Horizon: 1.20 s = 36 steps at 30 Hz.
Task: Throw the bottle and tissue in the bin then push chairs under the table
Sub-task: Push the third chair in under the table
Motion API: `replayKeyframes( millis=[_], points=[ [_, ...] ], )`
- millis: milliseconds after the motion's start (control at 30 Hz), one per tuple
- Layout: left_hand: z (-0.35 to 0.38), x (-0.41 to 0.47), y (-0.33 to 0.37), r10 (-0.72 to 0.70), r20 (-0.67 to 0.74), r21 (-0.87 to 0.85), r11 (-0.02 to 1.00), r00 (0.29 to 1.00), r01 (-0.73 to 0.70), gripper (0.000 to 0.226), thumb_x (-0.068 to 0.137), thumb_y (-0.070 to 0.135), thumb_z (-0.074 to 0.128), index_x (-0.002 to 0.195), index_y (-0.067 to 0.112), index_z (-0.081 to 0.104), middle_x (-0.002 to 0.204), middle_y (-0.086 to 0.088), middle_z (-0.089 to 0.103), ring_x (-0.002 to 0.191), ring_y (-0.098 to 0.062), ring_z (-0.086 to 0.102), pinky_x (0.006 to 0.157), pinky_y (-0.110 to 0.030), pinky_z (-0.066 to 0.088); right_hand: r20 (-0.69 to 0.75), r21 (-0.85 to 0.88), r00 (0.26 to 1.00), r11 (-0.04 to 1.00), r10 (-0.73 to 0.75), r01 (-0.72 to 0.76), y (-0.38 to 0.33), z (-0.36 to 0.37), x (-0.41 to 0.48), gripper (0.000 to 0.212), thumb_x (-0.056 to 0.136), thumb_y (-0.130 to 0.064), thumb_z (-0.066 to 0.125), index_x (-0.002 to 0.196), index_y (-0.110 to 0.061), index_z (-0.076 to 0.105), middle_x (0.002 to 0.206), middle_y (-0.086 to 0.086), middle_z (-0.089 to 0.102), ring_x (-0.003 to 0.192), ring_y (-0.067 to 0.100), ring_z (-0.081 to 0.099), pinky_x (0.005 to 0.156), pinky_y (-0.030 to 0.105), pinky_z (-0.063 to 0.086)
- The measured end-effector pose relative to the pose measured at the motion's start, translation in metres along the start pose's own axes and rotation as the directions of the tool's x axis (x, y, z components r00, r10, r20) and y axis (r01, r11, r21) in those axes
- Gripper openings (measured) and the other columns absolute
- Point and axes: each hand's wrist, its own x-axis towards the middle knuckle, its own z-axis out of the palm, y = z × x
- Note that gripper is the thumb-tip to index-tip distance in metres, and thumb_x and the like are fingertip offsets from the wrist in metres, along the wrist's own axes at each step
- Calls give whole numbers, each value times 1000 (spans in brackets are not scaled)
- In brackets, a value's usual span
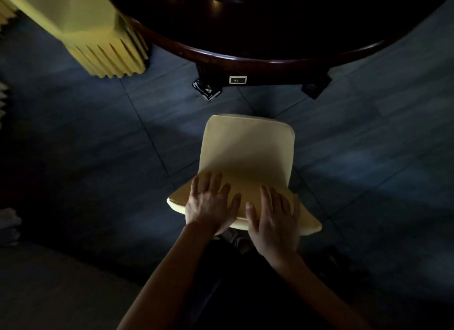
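A chair in a pale yellow cover (248,145) stands on the floor in front of me, its seat pointing toward the dark round table (245,57). A strip of floor separates the seat's front edge from the table rim. My left hand (211,203) and my right hand (275,219) lie side by side on top of the chair's backrest, with the fingers draped over its front face. No bottle, tissue or bin shows in this view.
A second yellow-covered chair (93,34) with a pleated skirt stands at the upper left, against the table edge. The table's dark base has feet (207,88) on the blue-grey tiled floor (98,133). A pale object (8,226) sits at the left edge.
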Motion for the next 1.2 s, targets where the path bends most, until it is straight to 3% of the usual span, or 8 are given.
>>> replayKeyframes(
  millis=[233, 333, 433, 533, 733, 933, 1067, 1200],
  points=[
    [7, 1, -4, 9, -29, 17, 1000, 1000, -8, 64, 94, 64, 17, 141, 32, 48, 162, 2, 33, 152, -27, 22, 124, -52, 7, 267, -61, 961, 996, 78, -64, 0, -7, 14, 74, 92, -62, 34, 158, -28, 30, 158, 21, 37, 141, 42, 39, 121, 61, 21],
    [9, 0, -3, 12, -71, 7, 1000, 997, -11, 67, 94, 64, 17, 147, 32, 41, 160, 0, 36, 151, -29, 23, 124, -54, 7, 312, -59, 946, 995, 89, -75, 0, -6, 18, 78, 92, -66, 29, 160, -29, 22, 164, 19, 28, 147, 39, 31, 123, 59, 17],
    [8, 1, -2, 5, -50, 3, 1000, 999, -5, 69, 95, 66, 14, 153, 33, 29, 166, -1, 25, 155, -28, 14, 124, -54, 3, 256, -23, 958, 991, 130, -129, 0, -6, 17, 83, 91, -70, 32, 160, -24, 26, 161, 19, 35, 145, 38, 37, 121, 56, 25],
    [7, -3, -2, 0, -63, -3, 1000, 998, 0, 70, 95, 66, 15, 154, 32, 30, 168, -2, 19, 156, -27, 9, 125, -56, 7, 149, 47, 981, 990, 125, -134, -2, -6, 12, 79, 93, -65, 41, 156, -17, 38, 152, 19, 50, 133, 38, 51, 117, 53, 34],
    [12, -5, -2, 49, -262, -2, 999, 964, -52, 57, 97, 53, 37, 136, 19, 60, 160, -7, 41, 150, -31, 32, 119, -58, 26, 58, 120, 988, 981, 146, -152, -1, -4, 15, 73, 88, -52, 54, 147, -9, 51, 144, 20, 59, 118, 40, 62, 106, 49, 43],
    [17, 7, 17, 57, -340, -26, 997, 939, -70, 50, 92, 48, 46, 125, 18, 68, 150, -9, 53, 138, -36, 50, 104, -60, 42, 34, 91, 988, 984, 148, -150, 22, -3, 28, 72, 81, -47, 54, 142, -8, 56, 140, 24, 60, 116, 43, 63, 108, 53, 41],
    [17, 7, 15, 52, -306, -13, 998, 951, -59, 52, 92, 52, 44, 127, 21, 66, 154, -9, 48, 142, -35, 45, 106, -61, 40, 68, 96, 988, 985, 137, -143, 23, -5, 30, 72, 81, -46, 53, 141, -8, 57, 140, 25, 60, 114, 43, 64, 106, 53, 43],
    [2, 29, 9, 40, -265, 1, 999, 963, -41, 52, 94, 53, 42, 129, 22, 64, 157, -7, 44, 146, -33, 38, 117, -59, 26, 99, 112, 985, 982, 142, -153, 17, -5, 49, 74, 85, -47, 51, 148, -9, 49, 144, 23, 58, 121, 41, 59, 111, 52, 38]
  ],
)
